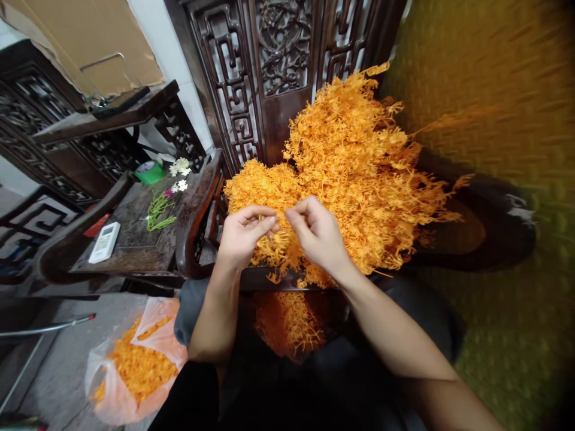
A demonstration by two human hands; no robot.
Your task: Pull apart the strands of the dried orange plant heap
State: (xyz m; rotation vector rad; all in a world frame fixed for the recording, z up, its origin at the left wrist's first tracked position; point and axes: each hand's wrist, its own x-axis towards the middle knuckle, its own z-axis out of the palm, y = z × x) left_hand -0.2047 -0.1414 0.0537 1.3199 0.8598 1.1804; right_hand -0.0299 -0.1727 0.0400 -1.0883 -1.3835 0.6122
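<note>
A large heap of orange feathery plant sprigs [354, 161] rises in front of me, with a finer, more crumbled orange pile [263, 185] at its left. Close above the front of these piles, my left hand [245, 236] and my right hand [318, 230] face each other a short gap apart. Thumb and fingers are pinched together on both hands. Orange bits show around the fingertips, but I cannot make out what, if anything, each pinch holds. Lower down, between my legs, lies another orange bunch [299, 323], partly in shadow.
On the dark side table [130, 239] are a white remote [105, 242], green tape roll [150, 172], white flowers [180, 167] and green stems [159, 212]. A plastic bag [157, 311] of orange pieces sits on the floor. Behind the heap stands a carved wooden panel [287, 114].
</note>
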